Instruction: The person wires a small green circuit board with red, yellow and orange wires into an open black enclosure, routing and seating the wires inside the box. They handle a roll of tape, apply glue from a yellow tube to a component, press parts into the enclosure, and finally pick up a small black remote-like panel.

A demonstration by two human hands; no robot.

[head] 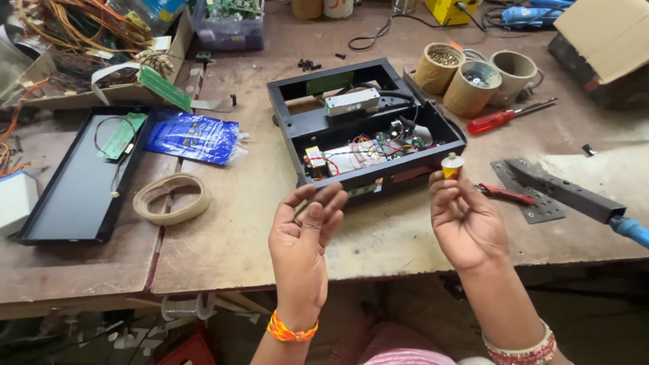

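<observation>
- Left hand (305, 226) is raised nearest the camera, palm up, fingers (329, 203) loosely curled and holding nothing
- Right hand (466, 220) pinches a small yellow tube (451, 165) upright at its fingertips, just before the open black case (365, 128)
- Case lies on the counter (236, 230), lid off, wiring bare; a screwdriver (503, 119) lies nearby; work looks midway

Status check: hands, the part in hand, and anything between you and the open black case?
Right hand pinches small yellow cylinder. Left hand up, fingers together, contents unclear. Open black case just beyond, nothing between.
</observation>
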